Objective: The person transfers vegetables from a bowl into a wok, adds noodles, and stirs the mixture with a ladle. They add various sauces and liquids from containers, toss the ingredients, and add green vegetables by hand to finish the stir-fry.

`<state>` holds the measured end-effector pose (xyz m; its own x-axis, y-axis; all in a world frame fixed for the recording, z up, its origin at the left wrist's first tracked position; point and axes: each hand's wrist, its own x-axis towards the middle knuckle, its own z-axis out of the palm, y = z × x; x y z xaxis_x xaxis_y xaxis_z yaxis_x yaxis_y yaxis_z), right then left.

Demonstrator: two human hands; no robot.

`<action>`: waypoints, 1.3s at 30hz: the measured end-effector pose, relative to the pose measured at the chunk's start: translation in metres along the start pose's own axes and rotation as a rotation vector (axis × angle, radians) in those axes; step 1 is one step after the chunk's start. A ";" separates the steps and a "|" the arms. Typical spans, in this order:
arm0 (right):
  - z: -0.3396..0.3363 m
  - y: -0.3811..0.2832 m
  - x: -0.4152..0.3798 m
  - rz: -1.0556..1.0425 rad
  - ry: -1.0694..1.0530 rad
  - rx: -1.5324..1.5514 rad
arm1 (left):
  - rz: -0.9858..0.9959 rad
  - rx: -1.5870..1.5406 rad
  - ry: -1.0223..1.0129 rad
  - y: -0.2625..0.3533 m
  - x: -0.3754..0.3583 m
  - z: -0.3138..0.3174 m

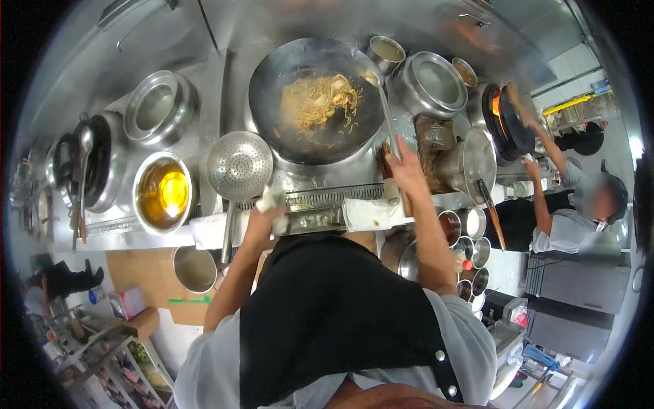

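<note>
My left hand (260, 221) is closed round a crumpled white cloth (271, 200) at the front edge of the range, below the wok. My right hand (407, 174) grips the long handle of a ladle (388, 116), whose wooden end sticks out beneath my fist. The ladle's head lies at the right inner side of the black wok (269, 116). Browned noodles (310, 102) with paler pieces sit in the wok, under some steam. Just left of my left hand, a perforated strainer (240, 165) rests with its handle pointing toward me.
A bowl of yellow oil (163, 193) stands at left, with a lidded pot (160, 108) behind it. Pots (432, 82) and a mesh strainer (470, 167) are at right, above several seasoning containers (471, 221). Farther right, another person (565, 204) works at a flaming wok (507, 123).
</note>
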<state>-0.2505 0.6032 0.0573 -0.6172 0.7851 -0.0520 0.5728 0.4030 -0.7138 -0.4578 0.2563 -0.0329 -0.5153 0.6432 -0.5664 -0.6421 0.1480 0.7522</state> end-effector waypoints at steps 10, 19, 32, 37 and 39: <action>0.021 -0.039 -0.022 0.271 -0.293 0.517 | -0.098 -0.034 0.335 -0.015 -0.103 -0.030; 0.054 -0.034 0.017 0.196 -0.413 0.430 | -0.028 -0.116 0.359 -0.027 -0.091 -0.043; 0.023 0.001 0.004 -0.199 -0.164 -0.097 | 0.062 0.013 0.151 0.001 -0.027 -0.021; 0.039 0.010 -0.005 -0.233 -0.081 -0.099 | -0.043 -0.180 -0.029 0.031 0.029 0.021; 0.040 0.018 -0.002 -0.167 -0.104 -0.200 | -0.062 -0.228 -0.014 0.042 0.044 0.035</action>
<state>-0.2605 0.5902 0.0172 -0.7583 0.6515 -0.0239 0.5469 0.6157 -0.5672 -0.4876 0.3170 -0.0143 -0.4637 0.6491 -0.6031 -0.7848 0.0150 0.6196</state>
